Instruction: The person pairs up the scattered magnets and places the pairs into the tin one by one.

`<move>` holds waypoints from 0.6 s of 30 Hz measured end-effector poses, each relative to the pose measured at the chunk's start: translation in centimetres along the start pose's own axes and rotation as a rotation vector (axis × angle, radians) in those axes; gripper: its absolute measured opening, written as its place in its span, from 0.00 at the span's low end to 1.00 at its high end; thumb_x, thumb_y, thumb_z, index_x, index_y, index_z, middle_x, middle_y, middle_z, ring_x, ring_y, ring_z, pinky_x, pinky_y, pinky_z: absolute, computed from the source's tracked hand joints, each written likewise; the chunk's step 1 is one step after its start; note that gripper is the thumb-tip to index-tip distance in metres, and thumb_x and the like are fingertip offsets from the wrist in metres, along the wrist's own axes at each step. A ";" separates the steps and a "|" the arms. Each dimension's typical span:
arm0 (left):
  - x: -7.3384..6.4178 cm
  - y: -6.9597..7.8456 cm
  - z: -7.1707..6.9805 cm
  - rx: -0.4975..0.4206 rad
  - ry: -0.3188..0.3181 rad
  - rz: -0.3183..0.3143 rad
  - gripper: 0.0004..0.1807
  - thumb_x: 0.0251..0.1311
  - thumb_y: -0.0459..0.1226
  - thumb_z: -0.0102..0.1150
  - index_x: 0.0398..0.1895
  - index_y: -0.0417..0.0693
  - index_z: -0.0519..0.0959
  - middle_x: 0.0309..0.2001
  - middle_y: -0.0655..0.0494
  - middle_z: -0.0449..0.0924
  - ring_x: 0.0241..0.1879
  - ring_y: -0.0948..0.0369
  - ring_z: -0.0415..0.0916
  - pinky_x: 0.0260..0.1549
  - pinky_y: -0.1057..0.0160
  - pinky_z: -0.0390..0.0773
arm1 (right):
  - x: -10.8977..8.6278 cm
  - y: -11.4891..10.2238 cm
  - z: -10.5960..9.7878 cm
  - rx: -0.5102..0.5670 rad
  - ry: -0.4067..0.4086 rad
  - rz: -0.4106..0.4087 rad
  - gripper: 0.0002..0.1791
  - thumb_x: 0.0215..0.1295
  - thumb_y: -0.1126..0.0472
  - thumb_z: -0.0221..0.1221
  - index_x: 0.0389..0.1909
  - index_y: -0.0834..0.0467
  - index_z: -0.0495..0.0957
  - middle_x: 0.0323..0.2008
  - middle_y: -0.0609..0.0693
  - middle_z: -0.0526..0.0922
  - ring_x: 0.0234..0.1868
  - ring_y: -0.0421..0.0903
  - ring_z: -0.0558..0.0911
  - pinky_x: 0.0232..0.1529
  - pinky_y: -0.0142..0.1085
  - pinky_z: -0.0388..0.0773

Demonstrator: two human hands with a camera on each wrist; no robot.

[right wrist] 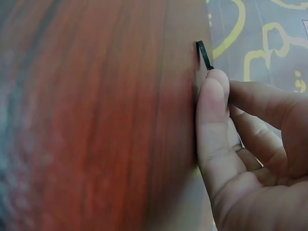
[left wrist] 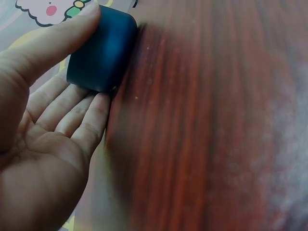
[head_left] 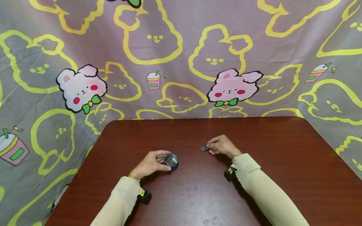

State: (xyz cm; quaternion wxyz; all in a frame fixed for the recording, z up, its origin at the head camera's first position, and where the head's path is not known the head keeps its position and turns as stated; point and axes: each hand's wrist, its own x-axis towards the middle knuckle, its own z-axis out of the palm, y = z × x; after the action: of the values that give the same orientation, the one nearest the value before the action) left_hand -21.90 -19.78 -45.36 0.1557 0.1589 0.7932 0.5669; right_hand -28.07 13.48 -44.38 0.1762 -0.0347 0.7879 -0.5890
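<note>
In the head view, a small round dark blue tin (head_left: 171, 161) with a silvery inside faces up, uncovered. My left hand (head_left: 152, 164) holds it from the left, the thumb on the near side and the fingers on the far side. The left wrist view shows the smooth outer wall of the tin (left wrist: 108, 50) between thumb and fingers. To the right of the tin, my right hand (head_left: 223, 145) pinches a dark flat disc (head_left: 207, 147) at the fingertips. Another dark disc (head_left: 202, 149) lies just left of it. Fingers partly hide the pinched disc.
The brown wooden table (head_left: 181, 194) carries the tin and discs. Behind it and at both sides hangs a cloth (head_left: 181, 47) with yellow outlines and white cartoon animals. A black wrist camera (head_left: 145, 197) sits below the left cuff, and another black camera (head_left: 230, 173) below the right.
</note>
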 end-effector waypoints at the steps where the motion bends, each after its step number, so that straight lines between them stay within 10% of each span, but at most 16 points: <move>1: 0.0 0.0 0.0 -0.002 -0.001 0.001 0.35 0.50 0.29 0.76 0.62 0.30 0.73 0.56 0.39 0.80 0.61 0.46 0.74 0.64 0.49 0.70 | 0.0 0.0 0.0 0.009 -0.007 -0.001 0.12 0.67 0.74 0.58 0.48 0.77 0.79 0.31 0.59 0.86 0.25 0.41 0.84 0.29 0.32 0.84; 18: 0.0 0.1 0.1 0.023 0.008 -0.003 0.35 0.50 0.30 0.77 0.62 0.31 0.74 0.56 0.40 0.80 0.61 0.46 0.74 0.63 0.49 0.70 | -0.1 -0.1 0.1 0.054 -0.059 -0.008 0.12 0.67 0.76 0.57 0.50 0.78 0.77 0.38 0.63 0.85 0.31 0.44 0.86 0.35 0.35 0.86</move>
State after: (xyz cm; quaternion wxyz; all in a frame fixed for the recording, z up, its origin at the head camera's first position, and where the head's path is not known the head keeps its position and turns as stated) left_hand -21.81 -19.64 -45.33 0.1515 0.1575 0.8004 0.5583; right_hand -27.95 13.44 -44.29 0.1977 -0.0506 0.7662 -0.6094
